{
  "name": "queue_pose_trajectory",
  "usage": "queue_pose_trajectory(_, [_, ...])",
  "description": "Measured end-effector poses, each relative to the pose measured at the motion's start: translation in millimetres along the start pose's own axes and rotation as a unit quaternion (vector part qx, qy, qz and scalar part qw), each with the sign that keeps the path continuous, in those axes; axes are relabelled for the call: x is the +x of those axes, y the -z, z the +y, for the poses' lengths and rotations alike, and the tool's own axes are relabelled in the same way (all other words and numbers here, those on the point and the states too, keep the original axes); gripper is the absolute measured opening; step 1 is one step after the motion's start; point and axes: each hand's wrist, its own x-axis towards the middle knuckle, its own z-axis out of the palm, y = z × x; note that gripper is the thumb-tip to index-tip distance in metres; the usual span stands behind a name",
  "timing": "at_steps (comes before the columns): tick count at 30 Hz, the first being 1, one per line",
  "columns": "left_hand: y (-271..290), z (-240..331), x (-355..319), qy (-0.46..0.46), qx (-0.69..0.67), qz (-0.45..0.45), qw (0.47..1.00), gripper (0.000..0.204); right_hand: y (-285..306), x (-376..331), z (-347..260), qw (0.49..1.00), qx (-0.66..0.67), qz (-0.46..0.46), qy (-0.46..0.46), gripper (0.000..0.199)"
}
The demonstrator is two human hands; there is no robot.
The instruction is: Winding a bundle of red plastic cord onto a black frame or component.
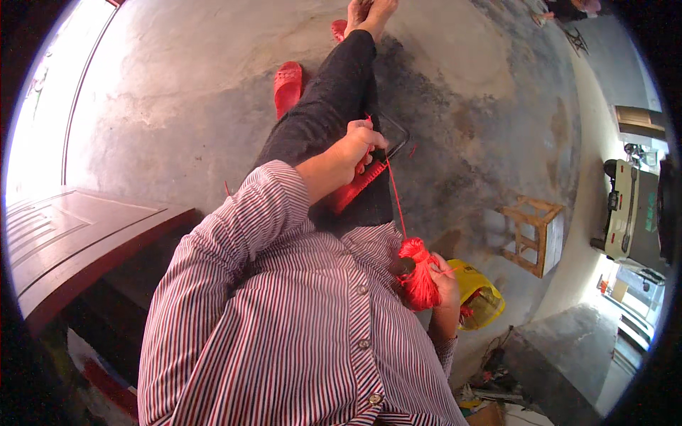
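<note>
My left hand (360, 145) rests on my thigh, pressing a flat dark-edged card (393, 144) wound with red thread (355, 188). One red strand (396, 199) runs from the card down to a bundle of red thread (419, 277). My right hand (444, 284) grips that bundle close to my striped shirt, next to a small dark round object (406, 265). My legs in dark trousers stretch out over the concrete floor.
A red sandal (288, 85) lies left of my leg, another (339, 28) near my feet. A yellow bag (479, 295) sits by my right hand. A small wooden stool (534, 234) stands to the right. A dark red wooden door (71, 234) lies at left.
</note>
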Motion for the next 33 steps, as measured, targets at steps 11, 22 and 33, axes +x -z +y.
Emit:
queue_pose_trajectory(11, [4.3, -22.1, -7.4, -0.254, 0.324, 0.089, 0.907, 0.062, -23.2, 43.1, -15.8, 0.986, 0.057, -0.010, 0.160, 0.040])
queue_pose_trajectory(22, [-13.4, -2.0, -80.6, -0.259, 0.033, -0.258, 0.930, 0.026, -116.9, 93.8, -52.1, 0.985, -0.088, -0.146, 0.024, 0.037])
queue_pose_trajectory(33, [-3.6, 34.0, 15.0, -0.452, 0.732, -0.014, 0.510, 0.040, -145.9, 178.6, -86.6, 0.762, -0.549, 0.040, 0.341, 0.040])
